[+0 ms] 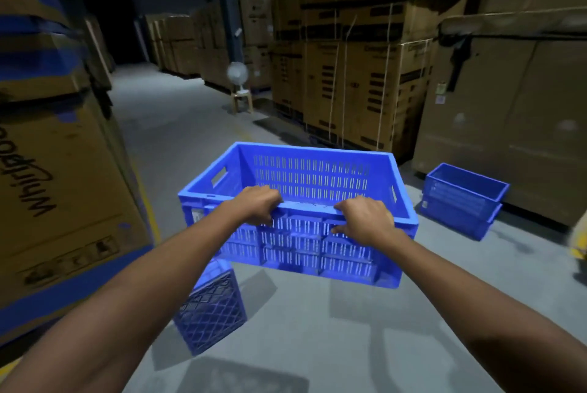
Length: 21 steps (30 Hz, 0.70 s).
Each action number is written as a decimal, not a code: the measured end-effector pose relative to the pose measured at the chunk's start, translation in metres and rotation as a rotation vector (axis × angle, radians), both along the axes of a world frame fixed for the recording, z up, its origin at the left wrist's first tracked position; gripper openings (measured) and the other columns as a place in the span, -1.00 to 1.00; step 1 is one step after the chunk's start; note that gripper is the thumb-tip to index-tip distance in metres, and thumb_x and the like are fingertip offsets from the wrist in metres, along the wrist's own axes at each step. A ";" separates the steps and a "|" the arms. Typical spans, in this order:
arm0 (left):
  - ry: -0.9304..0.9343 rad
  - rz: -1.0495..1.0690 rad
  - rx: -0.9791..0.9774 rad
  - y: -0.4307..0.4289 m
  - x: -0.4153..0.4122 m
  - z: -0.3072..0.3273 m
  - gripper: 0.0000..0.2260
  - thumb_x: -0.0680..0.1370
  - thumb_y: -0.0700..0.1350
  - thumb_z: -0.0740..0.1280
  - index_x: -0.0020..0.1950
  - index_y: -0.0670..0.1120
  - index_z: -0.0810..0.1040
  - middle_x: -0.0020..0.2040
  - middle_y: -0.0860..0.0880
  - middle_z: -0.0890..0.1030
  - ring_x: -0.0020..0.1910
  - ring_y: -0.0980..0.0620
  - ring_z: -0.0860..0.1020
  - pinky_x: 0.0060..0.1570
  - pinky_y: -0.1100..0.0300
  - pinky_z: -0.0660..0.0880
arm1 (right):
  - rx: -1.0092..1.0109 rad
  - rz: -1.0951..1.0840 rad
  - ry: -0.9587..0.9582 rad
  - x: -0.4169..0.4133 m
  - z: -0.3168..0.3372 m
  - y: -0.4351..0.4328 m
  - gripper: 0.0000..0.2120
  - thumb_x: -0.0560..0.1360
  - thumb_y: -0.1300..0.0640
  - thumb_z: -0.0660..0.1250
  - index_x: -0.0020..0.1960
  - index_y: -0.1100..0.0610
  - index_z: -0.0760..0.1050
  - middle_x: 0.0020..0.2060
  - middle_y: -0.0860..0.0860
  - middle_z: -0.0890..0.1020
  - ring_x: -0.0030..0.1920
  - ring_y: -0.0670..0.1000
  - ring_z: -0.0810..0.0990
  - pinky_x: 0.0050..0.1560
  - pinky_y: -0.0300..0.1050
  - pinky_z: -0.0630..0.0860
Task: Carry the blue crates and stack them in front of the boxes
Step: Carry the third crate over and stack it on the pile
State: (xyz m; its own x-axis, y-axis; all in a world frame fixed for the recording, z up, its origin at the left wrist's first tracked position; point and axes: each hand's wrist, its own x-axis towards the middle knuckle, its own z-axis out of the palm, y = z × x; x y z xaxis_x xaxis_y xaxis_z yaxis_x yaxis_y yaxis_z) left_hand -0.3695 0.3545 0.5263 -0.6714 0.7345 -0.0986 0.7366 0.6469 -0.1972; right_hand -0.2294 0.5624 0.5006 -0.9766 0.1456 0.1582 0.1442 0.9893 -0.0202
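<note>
Blue crate (313, 176) hung from my left hand (259, 203) and right hand (368, 221), fingers (273, 198) curled over its rim; keeping it level toward the stacked crates (460, 198) seemed wise.

Perhaps four blue crates (298, 176) (209, 313) (467, 184) (457, 222), one fan (237, 73)

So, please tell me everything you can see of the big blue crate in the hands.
The big blue crate looks like plastic: rectangular, open-topped, with slotted walls and handle cut-outs in its end walls. It is level, seemingly lifted above the floor. The left hand and right hand grip its near rim.
</note>
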 end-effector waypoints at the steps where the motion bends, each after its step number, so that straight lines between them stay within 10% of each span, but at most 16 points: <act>1: -0.001 -0.026 -0.018 0.016 -0.004 0.005 -0.80 0.42 -0.07 0.46 -0.15 -0.05 0.44 -0.02 -0.11 0.58 0.02 -0.18 0.55 -0.18 0.07 0.40 | -0.020 -0.019 -0.004 -0.004 0.000 0.013 -0.59 0.41 -0.22 0.43 0.14 -0.02 0.54 -0.01 0.05 0.64 0.02 0.15 0.59 -0.04 0.02 0.54; 9: -0.032 -0.182 -0.146 0.139 -0.062 -0.004 -0.72 0.37 -0.06 0.52 -0.01 -0.09 0.55 0.01 -0.10 0.62 0.01 -0.16 0.58 -0.18 0.10 0.44 | -0.195 -0.107 -0.287 -0.054 -0.027 0.113 -0.57 0.34 -0.14 0.54 -0.27 0.07 0.34 -0.29 0.01 0.48 -0.15 0.11 0.50 -0.17 -0.01 0.48; 21: -0.152 -0.261 -0.184 0.332 -0.264 0.016 -0.70 0.28 -0.12 0.57 -0.08 -0.09 0.55 -0.10 -0.11 0.62 -0.11 -0.14 0.60 -0.17 0.03 0.55 | -0.272 -0.242 -0.170 -0.225 -0.011 0.276 -0.62 0.31 -0.08 0.57 -0.27 0.09 0.40 -0.20 0.08 0.57 -0.10 0.13 0.57 -0.18 0.00 0.48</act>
State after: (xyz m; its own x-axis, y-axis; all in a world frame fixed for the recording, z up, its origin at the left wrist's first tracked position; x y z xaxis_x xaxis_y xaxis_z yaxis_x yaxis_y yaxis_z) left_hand -0.6332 0.6861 0.5419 -0.4308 0.8398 -0.3302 0.9024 0.3968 -0.1682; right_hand -0.4540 0.8389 0.4895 -0.9178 0.3892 -0.0783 0.3964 0.8882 -0.2324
